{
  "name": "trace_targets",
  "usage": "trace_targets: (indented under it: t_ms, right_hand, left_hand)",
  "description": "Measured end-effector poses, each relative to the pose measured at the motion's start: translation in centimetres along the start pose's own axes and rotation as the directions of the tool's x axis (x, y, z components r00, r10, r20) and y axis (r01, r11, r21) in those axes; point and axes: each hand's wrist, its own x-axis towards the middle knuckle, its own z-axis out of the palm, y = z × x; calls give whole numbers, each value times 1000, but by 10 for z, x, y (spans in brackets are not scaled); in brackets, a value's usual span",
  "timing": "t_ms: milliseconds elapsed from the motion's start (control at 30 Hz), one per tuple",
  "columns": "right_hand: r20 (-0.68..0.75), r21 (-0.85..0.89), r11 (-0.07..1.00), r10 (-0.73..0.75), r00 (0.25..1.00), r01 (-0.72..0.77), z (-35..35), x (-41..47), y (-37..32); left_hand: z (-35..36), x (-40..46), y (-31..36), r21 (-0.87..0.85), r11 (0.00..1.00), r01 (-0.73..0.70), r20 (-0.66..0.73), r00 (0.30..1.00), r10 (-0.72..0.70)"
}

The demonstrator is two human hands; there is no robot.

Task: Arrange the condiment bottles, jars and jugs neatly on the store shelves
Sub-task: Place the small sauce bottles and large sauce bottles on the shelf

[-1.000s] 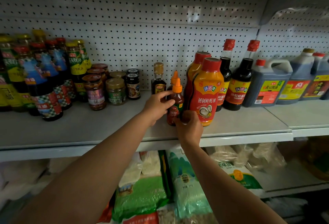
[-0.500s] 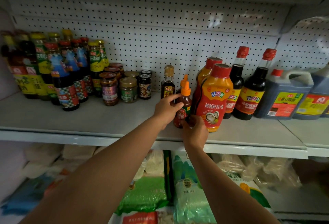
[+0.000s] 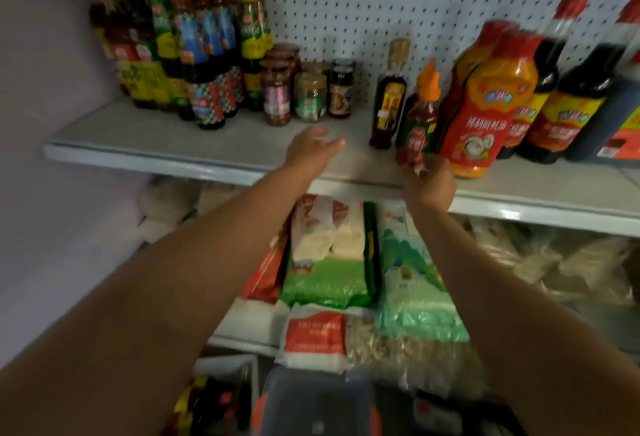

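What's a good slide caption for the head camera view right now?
Right hand at the base of the orange-capped sauce bottle; left hand open over the shelf.

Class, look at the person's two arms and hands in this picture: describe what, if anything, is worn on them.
Nothing is worn that shows. Both forearms are bare from the frame's lower edge up to the wrists: no sleeves, gloves, watch or bracelet. The left hand and right hand show no rings, though motion blur hides fine detail.
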Motion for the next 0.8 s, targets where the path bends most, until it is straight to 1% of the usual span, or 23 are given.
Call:
trace_targets:
  t_ms: [167,233,333,400,467,533,600,700,800]
  right_hand:
    - [61,-7,1000,-16,998,17,24,-58,-14]
    - [98,-41,999,-16,995,20,40,-88,-23]
    - [210,-105,994,-5,978,28,69,-137,-37]
    - [297,-162,986,9,955,42,90,-175,-42]
    - [408,-209,976,34,913,57,108,-217,-43]
    - [524,-251,965,72,849,73,127,-258,-40]
    - [607,-296,952,123,785,80,140,-285,-33]
    - [683,-307,949,172,710,65,158,-325,-20]
    - [727,-300,952,183,662,66,168,-352,-6]
  left_hand:
    - [-81,-27,-45,16,998,62,-95,994,-61]
    - [-114,-44,-66,30,995,94,-114,989,-90]
    - [-160,-76,-99,2,991,135,-91,987,-134]
    - [-188,-99,-124,-36,981,189,-76,979,-192]
    - [-213,-120,-153,-39,965,259,-65,963,-261]
    - [-237,-139,-183,-15,951,310,-61,949,-311]
    - [-249,-156,-209,23,940,340,-51,940,-339]
    - [-265,-178,-245,43,926,376,-31,927,-375]
    - [-272,-192,-271,46,902,430,-20,903,-430]
